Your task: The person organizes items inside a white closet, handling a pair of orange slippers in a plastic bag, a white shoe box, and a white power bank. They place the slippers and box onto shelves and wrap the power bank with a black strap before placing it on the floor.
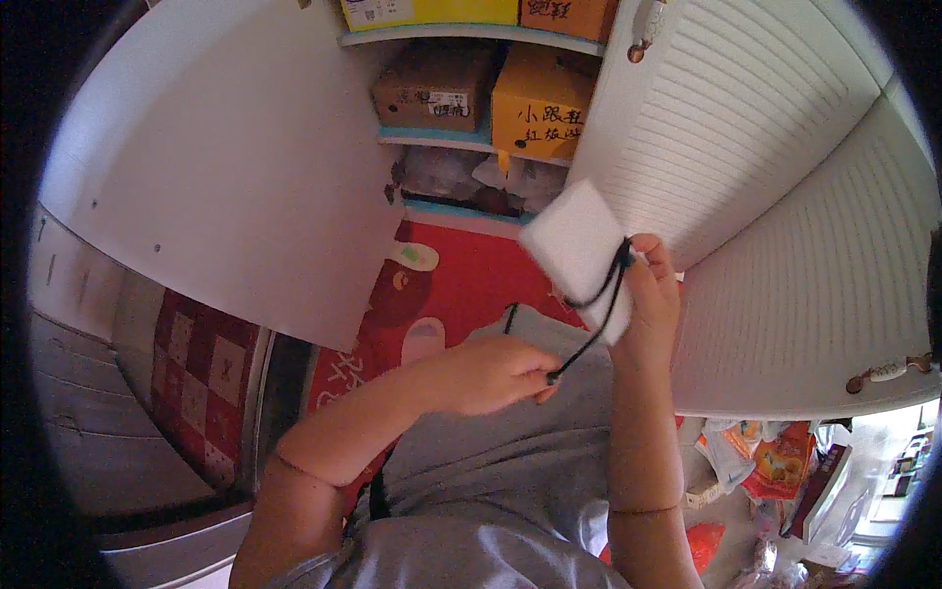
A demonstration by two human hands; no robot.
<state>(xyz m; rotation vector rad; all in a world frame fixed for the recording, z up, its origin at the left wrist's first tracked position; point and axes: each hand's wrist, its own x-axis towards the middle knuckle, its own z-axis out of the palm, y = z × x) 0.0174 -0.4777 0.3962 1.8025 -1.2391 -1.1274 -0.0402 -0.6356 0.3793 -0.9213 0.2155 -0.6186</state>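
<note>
A white, soft-looking rectangular block (578, 232), perhaps foam, tilts in front of my body. My right hand (651, 291) grips it at its right side, with thumb and fingers where a black cord (612, 313) gathers. The cord loops across the block's lower part and runs down to my left hand (500, 377). That hand pinches the cord's knotted end between thumb and fingers. Whether the cord is fastened to the block or only wound around it, I cannot tell. Both hands are above my grey clothing (500, 449).
A tall cabinet stands before me between a white door panel (221, 162) and a ribbed white door (721, 140). Its shelves hold a brown box (427, 88), an orange box (541, 110) bearing writing, and plastic bags (441, 169). Slippers (423, 339) lie on a red mat (471, 269).
</note>
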